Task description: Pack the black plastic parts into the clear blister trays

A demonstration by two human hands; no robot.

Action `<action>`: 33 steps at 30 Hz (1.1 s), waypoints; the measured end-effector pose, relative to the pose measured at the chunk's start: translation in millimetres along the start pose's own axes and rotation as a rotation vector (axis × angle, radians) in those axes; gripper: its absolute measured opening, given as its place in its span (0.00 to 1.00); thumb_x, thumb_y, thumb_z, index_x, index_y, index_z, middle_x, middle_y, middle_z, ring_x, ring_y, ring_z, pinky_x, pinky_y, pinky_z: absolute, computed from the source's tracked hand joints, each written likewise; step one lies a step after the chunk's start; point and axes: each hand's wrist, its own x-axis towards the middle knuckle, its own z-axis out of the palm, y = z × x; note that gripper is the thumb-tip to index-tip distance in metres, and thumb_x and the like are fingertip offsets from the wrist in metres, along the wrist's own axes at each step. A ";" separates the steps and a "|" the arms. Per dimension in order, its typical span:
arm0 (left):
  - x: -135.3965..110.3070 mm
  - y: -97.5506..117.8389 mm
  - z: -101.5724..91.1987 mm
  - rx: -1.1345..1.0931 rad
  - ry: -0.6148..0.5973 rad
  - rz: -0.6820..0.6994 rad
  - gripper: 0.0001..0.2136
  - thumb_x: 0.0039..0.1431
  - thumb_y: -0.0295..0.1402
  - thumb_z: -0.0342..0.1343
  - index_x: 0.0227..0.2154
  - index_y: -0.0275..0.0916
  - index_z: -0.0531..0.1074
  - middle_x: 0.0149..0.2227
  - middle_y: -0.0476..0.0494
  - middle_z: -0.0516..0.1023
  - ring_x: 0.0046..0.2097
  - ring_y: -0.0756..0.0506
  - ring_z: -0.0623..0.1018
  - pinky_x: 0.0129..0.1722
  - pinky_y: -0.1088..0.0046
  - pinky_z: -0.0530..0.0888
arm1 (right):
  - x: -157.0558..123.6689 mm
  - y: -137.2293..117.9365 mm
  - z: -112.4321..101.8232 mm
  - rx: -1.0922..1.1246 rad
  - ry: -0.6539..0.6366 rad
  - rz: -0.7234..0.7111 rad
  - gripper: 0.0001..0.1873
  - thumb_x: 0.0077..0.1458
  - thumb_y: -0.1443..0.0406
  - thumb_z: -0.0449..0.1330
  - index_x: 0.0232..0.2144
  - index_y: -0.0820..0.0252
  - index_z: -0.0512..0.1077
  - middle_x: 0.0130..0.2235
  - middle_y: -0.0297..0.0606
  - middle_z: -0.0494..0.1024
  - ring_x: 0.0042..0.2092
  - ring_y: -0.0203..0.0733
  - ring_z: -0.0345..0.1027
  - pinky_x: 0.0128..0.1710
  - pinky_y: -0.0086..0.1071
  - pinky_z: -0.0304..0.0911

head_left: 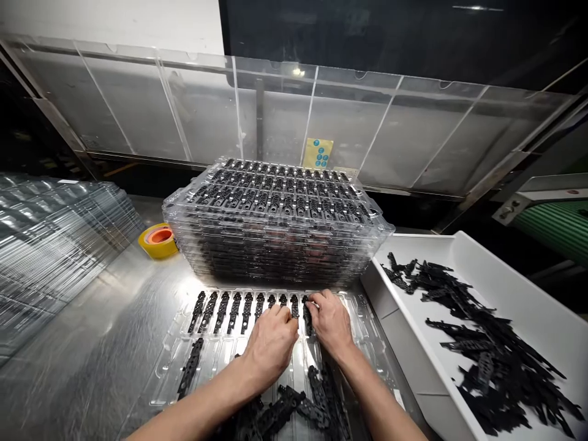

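Observation:
A clear plastic tray [162,370] lies in front of me, its far row holding several narrow black perforated plastic parts [223,312] side by side. My right hand [331,321] pinches the black part [307,315] at the right end of that row, partly hidden by the fingers. Just left of it, my left hand [274,343] is closed over the row with fingers curled down; what they grip, if anything, is hidden. One more black part [190,367] sits in the near row at the left. Loose black parts [275,416] are heaped near my forearms.
Behind the tray rises a tall stack of filled clear trays [280,245]. A white bin [413,343] with jumbled black parts stands at the right. Stacked clear trays [59,245] and a yellow tape roll [158,242] are at the left. A transparent panel [275,122] closes off the back.

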 end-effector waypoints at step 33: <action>-47.9 1.6 -15.5 -1.276 -0.254 -0.436 0.08 0.54 0.35 0.52 0.36 0.39 0.64 0.26 0.53 0.66 0.29 0.50 0.68 0.29 0.75 0.64 | -121.2 4.4 -93.0 0.460 0.106 0.383 0.14 0.53 0.53 0.59 0.33 0.56 0.75 0.36 0.37 0.78 0.37 0.43 0.71 0.36 0.29 0.66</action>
